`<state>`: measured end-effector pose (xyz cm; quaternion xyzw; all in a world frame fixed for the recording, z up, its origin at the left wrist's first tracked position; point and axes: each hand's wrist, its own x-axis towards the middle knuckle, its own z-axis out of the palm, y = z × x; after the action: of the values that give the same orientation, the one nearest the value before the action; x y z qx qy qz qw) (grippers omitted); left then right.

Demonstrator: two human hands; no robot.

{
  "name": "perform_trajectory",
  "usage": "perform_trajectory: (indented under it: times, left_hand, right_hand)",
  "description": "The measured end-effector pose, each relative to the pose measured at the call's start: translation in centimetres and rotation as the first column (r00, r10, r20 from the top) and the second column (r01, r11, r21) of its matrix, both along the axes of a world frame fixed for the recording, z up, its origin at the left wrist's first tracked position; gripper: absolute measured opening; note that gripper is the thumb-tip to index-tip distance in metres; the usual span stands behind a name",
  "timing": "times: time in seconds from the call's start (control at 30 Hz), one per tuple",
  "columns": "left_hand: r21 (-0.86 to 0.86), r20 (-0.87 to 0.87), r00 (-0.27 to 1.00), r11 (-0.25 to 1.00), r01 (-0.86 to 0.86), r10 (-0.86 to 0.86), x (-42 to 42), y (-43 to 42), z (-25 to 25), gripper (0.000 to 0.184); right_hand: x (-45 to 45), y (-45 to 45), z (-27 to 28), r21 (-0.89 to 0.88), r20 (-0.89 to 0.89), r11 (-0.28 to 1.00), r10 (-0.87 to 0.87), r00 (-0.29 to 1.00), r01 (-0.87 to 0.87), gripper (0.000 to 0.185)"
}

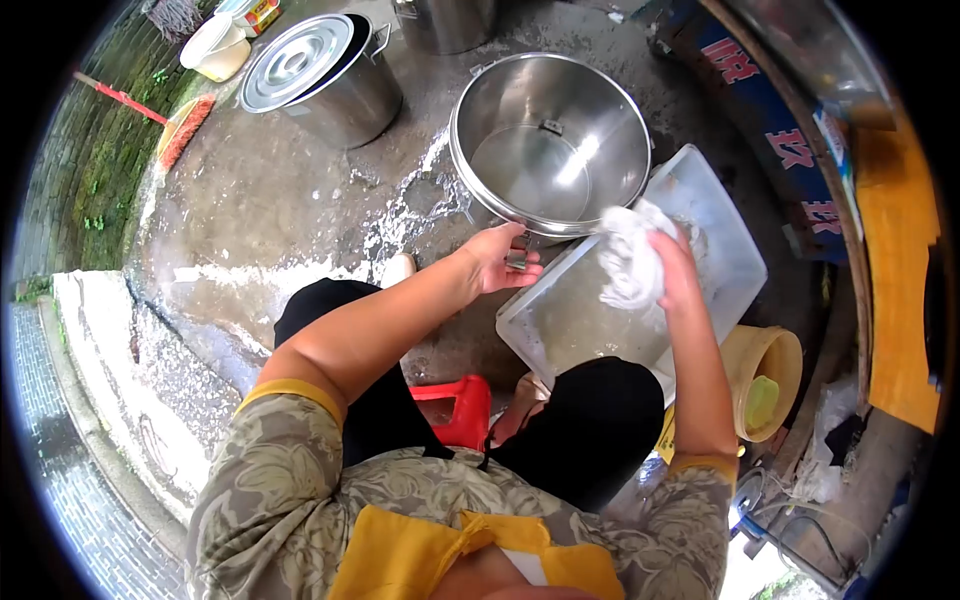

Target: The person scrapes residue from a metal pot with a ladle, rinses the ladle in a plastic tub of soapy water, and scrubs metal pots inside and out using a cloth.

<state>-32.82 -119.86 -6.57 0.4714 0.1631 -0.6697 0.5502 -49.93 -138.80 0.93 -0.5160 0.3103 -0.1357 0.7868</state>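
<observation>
A large stainless steel pot [490, 115] stands tilted towards me, its wide mouth showing a shiny inside. My left hand [498, 262] is at its near side, fingers curled around a small metal latch [517, 260] below the rim. In my right hand [677, 268] is a bunched white cloth [630, 262], slightly blurred, held above a translucent plastic tub [738, 235]. Cloudy water lies in the tub, which sits right against the pot.
A lidded steel pot [350, 105] and another metal pot [447, 25] stand on the wet floor. A broom [187, 132] and a white bucket [217, 50] are at the upper left. On the right lies a yellowish bucket [745, 370]. A red stool [467, 410] is beneath me.
</observation>
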Motion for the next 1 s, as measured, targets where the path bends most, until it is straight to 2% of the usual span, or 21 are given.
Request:
perform_trajectory:
  times: [0.1, 0.13, 0.2, 0.23, 0.3, 0.33, 0.4, 0.43, 0.47, 0.5, 0.53, 0.57, 0.6, 0.63, 0.67, 0.73, 0.77, 0.83, 0.9, 0.97, 1.0]
  left_hand:
    - [-0.097, -0.126, 0.992, 0.994, -0.04, 0.027, 0.6, -0.5, -1.3, 0.029]
    - [-0.141, -0.045, 0.997, 0.988, -0.061, 0.055, 0.3, -0.6, -0.9, 0.029]
    - [-0.343, -0.254, 0.961, 0.919, -0.195, 0.109, 0.6, -0.5, 0.3, 0.032]
    - [-0.282, -0.312, 0.935, 0.924, -0.259, 0.167, 0.7, -0.2, 0.6, 0.037]
    - [-0.202, -0.113, 0.98, 0.962, -0.185, 0.165, 0.8, 0.1, 0.0, 0.04]
    - [-0.171, -0.021, 0.993, 0.978, -0.121, 0.119, 0.6, 0.3, 0.8, 0.041]
    - [-0.083, 0.02, 0.995, 0.992, 0.099, -0.097, 1.4, 0.0, 1.3, 0.042]
    - [-0.057, 0.252, 0.954, 0.982, 0.181, -0.161, 1.0, 0.6, 2.2, 0.042]
    - [0.02, 0.553, 0.815, 0.981, 0.193, -0.171, 0.3, 0.8, 3.8, 0.038]
    - [0.149, 0.83, 0.49, 0.953, 0.265, -0.266, -0.1, 1.0, 4.2, 0.035]
    - [0.282, 0.948, 0.07, 0.919, 0.275, -0.311, -0.3, 1.0, 4.6, 0.032]
    - [0.284, 0.947, 0.063, 0.912, 0.296, -0.315, -0.4, 0.6, 4.4, 0.032]
    - [0.193, 0.973, -0.178, 0.933, 0.304, -0.144, -0.3, 0.2, 4.3, 0.027]
    - [0.097, 0.916, -0.399, 0.937, 0.334, 0.047, -0.2, -0.4, 4.2, 0.022]
    - [0.098, 0.917, -0.395, 0.931, 0.351, 0.052, -0.2, -1.0, 3.4, 0.022]
    - [0.332, 0.827, -0.549, 0.893, 0.304, -0.12, -0.2, -2.3, 1.0, 0.018]
    - [0.341, 0.816, -0.564, 0.895, 0.288, -0.13, -0.6, -2.5, 0.0, 0.02]
    - [0.325, 0.825, -0.556, 0.893, 0.313, -0.106, -0.4, -2.6, -0.2, 0.02]
    - [0.33, 0.819, -0.565, 0.885, 0.329, -0.095, -0.1, -2.5, 0.0, 0.019]
    - [0.311, 0.82, -0.568, 0.888, 0.339, -0.07, -0.3, -2.5, -0.2, 0.018]
    - [0.269, 0.826, -0.563, 0.9, 0.344, -0.032, -0.3, -2.5, -0.3, 0.017]
  right_hand:
    - [6.3, 4.9, 1.4, -0.243, -0.129, 0.956, 0.134, 0.983, -0.163, 0.044]
    - [8.2, 6.7, 1.1, -0.313, -0.178, 0.915, 0.208, 0.962, -0.256, 0.043]
    - [10.6, 9.5, -0.9, -0.731, -0.447, 0.497, 0.17, 0.878, -0.468, 0.045]
    - [10.9, 9.7, -1.3, -0.726, -0.456, 0.504, 0.157, 0.876, -0.468, 0.045]
    - [10.6, 10.2, -2.1, -0.708, -0.7, 0.174, -0.048, 0.712, -0.684, 0.049]
    - [9.5, 9.9, -2.0, -0.726, -0.663, 0.335, -0.108, 0.741, -0.6, 0.049]
    - [6.8, 8.9, -3.3, -0.857, -0.447, 0.438, -0.37, 0.814, -0.272, 0.043]
    - [5.5, 8.3, -3.8, -0.858, -0.447, 0.442, -0.395, 0.803, -0.261, 0.043]
    - [4.2, 7.9, -4.2, -0.812, -0.271, 0.582, -0.435, 0.858, 0.039, 0.041]
    - [3.2, 8.2, -4.3, -0.664, -0.093, 0.672, -0.51, 0.855, 0.329, 0.039]
    - [2.8, 8.4, -4.5, -0.662, -0.094, 0.665, -0.532, 0.841, 0.346, 0.039]
    - [2.9, 8.9, -4.2, -0.547, -0.009, 0.676, -0.594, 0.804, 0.494, 0.039]
    - [3.2, 9.2, -4.1, -0.414, 0.069, 0.664, -0.659, 0.749, 0.623, 0.039]
    - [3.2, 9.0, -4.8, -0.527, 0.058, 0.656, -0.607, 0.793, 0.54, 0.045]
    - [3.9, 9.7, -4.2, -0.687, -0.061, 0.601, -0.609, 0.791, 0.409, 0.044]
    - [5.6, 9.5, -7.3, -0.906, -0.135, 0.395, -0.612, 0.779, 0.154, 0.042]
    - [6.2, 9.1, -7.4, -0.903, -0.14, 0.399, -0.621, 0.771, 0.157, 0.042]
    - [7.5, 7.8, -6.2, -0.97, -0.218, 0.234, -0.721, 0.658, -0.064, 0.04]
    - [7.5, 2.7, -4.3, -0.886, -0.443, 0.435, -0.684, 0.58, -0.163, 0.039]
    - [8.1, -3.5, -3.5, -0.841, -0.541, 0.4, -0.59, 0.599, -0.365, 0.041]
    - [9.0, -5.7, -3.1, -0.837, -0.543, 0.314, -0.579, 0.608, -0.449, 0.046]
